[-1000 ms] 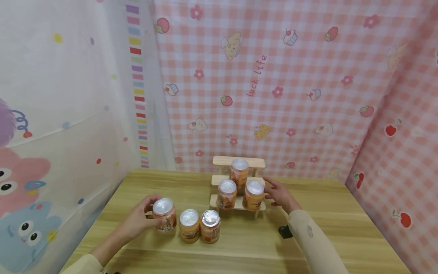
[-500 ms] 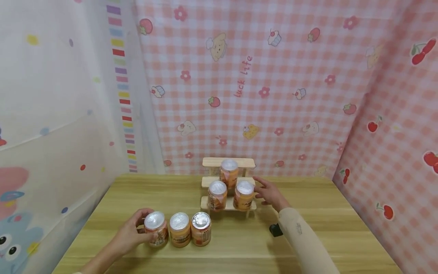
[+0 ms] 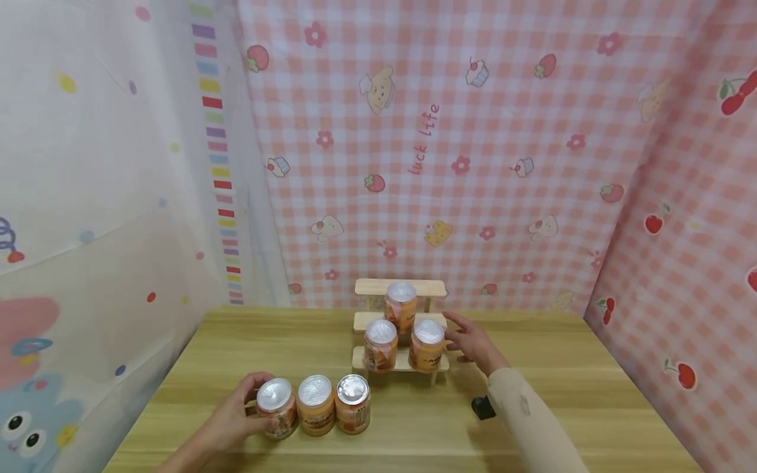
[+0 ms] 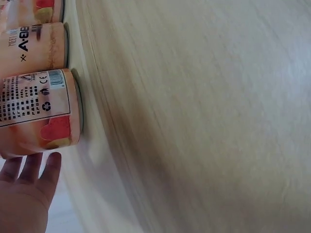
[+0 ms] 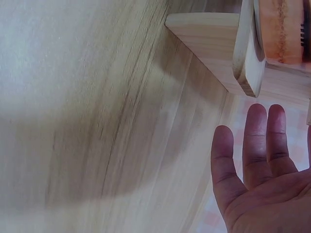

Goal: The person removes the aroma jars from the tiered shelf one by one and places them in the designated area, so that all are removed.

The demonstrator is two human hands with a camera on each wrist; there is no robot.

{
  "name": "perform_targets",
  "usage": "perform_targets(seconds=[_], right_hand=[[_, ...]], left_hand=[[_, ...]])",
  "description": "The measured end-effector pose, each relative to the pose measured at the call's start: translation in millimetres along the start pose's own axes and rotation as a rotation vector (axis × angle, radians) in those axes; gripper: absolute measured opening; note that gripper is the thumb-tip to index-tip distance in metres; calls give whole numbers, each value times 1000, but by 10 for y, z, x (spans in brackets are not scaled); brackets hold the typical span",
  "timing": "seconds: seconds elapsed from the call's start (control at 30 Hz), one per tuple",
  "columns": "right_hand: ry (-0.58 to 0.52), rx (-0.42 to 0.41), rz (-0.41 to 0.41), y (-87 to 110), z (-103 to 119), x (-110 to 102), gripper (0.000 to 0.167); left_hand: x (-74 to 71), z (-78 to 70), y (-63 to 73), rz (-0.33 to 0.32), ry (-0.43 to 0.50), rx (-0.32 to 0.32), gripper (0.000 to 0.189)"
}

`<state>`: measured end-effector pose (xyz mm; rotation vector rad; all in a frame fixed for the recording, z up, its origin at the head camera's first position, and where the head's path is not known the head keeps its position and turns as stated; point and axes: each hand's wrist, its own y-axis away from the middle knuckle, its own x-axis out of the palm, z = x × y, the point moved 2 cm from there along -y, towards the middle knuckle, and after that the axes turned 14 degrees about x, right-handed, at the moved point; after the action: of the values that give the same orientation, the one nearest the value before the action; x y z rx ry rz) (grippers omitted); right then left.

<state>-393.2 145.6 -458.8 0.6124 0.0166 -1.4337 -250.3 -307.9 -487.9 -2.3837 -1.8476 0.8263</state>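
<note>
While the left hand [image 3: 233,420] curls round the leftmost can [image 3: 275,406] at the near left of the wooden table [image 3: 568,394], that can stands upright, touching the middle can [image 3: 315,405], which touches the right-hand can [image 3: 353,403], the three forming a tight row. The left wrist view shows straight fingers [image 4: 29,167] lying against the can's label. Farther back, at the table's middle, a stepped wooden rack [image 3: 399,322] carries three more cans: two on its lowest step [image 3: 381,345] [image 3: 427,343], one higher [image 3: 401,307]. The right hand [image 3: 470,341] hovers just right of the rack with fingers spread wide, holding nothing. Because the row is packed so closely, lifting the gripped can at a tilt could likely knock its neighbour over. A careless nudge from the right hand might shift the light rack and topple its cans.
</note>
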Motion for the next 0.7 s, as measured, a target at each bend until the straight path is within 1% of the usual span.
perform_targets(seconds=[0.07,0.17,0.23,0.3,0.4,0.5,0.53,0.63,0.7], right_hand=[[-2,-2,6,6,-15,11,52],[1,-11,21,8,-7,26,52],[-2,-14,29,9,18,26,53],[2,-19,41,8,47,15,54],[1,-9,59,12,77,-13,54],[0,3,73,17,74,-41,55],[-2,8,77,19,67,-47,55],[-13,13,88,18,41,-56,56],[-15,9,96,16,25,-59,57]], left_hand=[[-11,-24,1,30,-14,5,83],[-59,-71,-32,52,-51,15,88],[-104,-112,-87,44,-65,25,89],[-149,-158,-159,27,-99,36,87],[-201,-233,-296,3,-115,46,83],[-220,-303,-460,-6,-122,48,82],[-220,-325,-519,-11,-113,40,82],[-215,-408,-719,-22,-101,16,82],[-205,-480,-877,-29,-71,5,82]])
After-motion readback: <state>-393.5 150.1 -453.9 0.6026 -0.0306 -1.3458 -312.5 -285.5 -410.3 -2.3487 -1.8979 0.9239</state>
